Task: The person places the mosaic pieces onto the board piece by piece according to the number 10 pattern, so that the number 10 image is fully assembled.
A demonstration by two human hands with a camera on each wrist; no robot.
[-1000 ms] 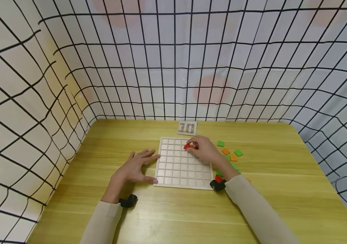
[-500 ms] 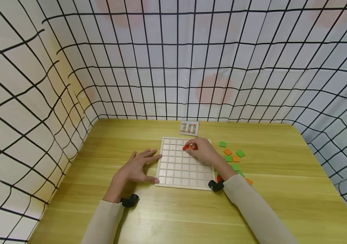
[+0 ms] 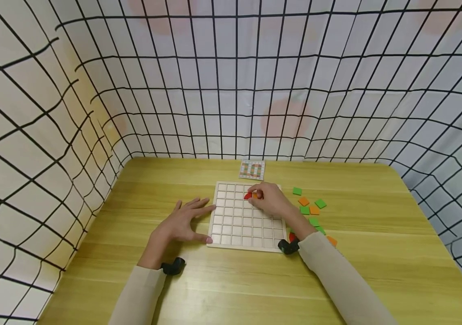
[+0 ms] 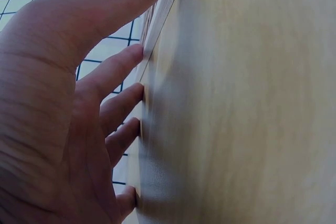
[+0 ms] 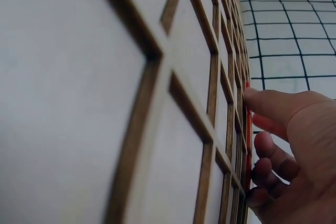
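A pale wooden grid board lies on the table. My right hand reaches over its upper right part, thumb and forefinger pinching a small red piece with a curved edge at a cell in the second row. Just right of it sits an orange piece, partly covered by the fingers. In the right wrist view the thumb meets a thin red edge on the board. My left hand lies with spread fingers at the board's left side, thumb tip touching its lower left corner.
Loose green tiles, orange tiles and a red piece lie right of the board, some hidden by the right forearm. A small pattern card lies behind the board. Black netting encloses the table's back and sides.
The right hand has shifted the red piece slightly left over the board, and it now sits at a cell. The left hand stays at the board's edge. The head view has turned slightly.
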